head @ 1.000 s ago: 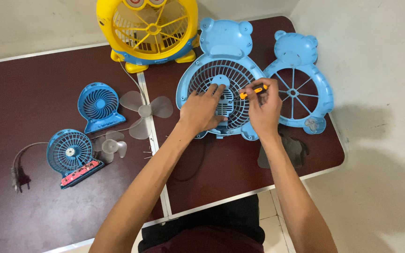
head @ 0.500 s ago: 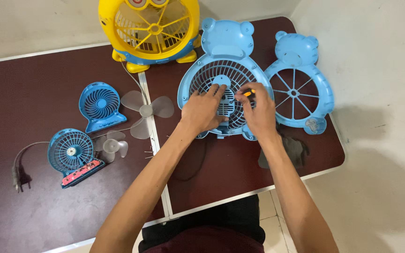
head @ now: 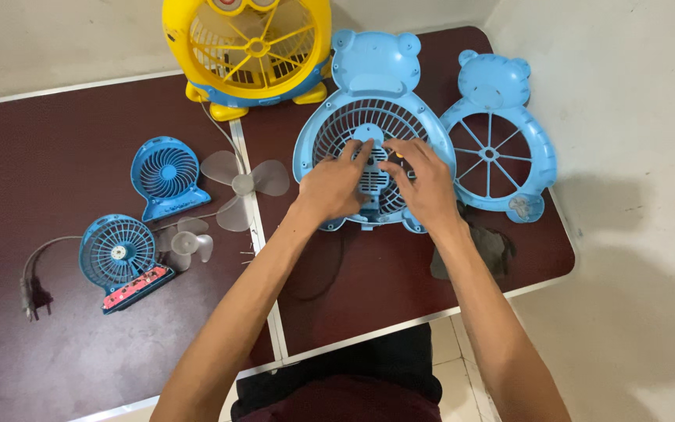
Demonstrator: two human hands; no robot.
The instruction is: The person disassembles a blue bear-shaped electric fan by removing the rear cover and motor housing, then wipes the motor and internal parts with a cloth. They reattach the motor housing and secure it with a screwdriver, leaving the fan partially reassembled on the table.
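Note:
A blue bear-shaped fan body [head: 374, 66] lies flat on the dark brown table [head: 384, 289], round grille facing up. My left hand [head: 336, 186] lies on the grille, fingers spread and fingertips on the central hub. Touching it, my right hand [head: 425, 186] is closed around a small screwdriver [head: 397, 159] over the hub. Only a dark and orange bit of the tool shows between the fingers; its tip is hidden. The fan's separate blue bear-shaped front grille [head: 498, 148] lies just right of my right hand.
A yellow fan [head: 248, 47] stands at the back. Left of my arms lie a clear propeller [head: 240, 184], a small blue fan cover [head: 167, 176], a small blue fan with a red board [head: 121, 256], and a plug on a cable [head: 30, 291]. A dark object [head: 495, 248] sits near the right edge.
My right hand has slid left from the grille's rim to the hub, beside the left hand. The orange screwdriver handle, plainly visible before, is mostly covered by fingers.

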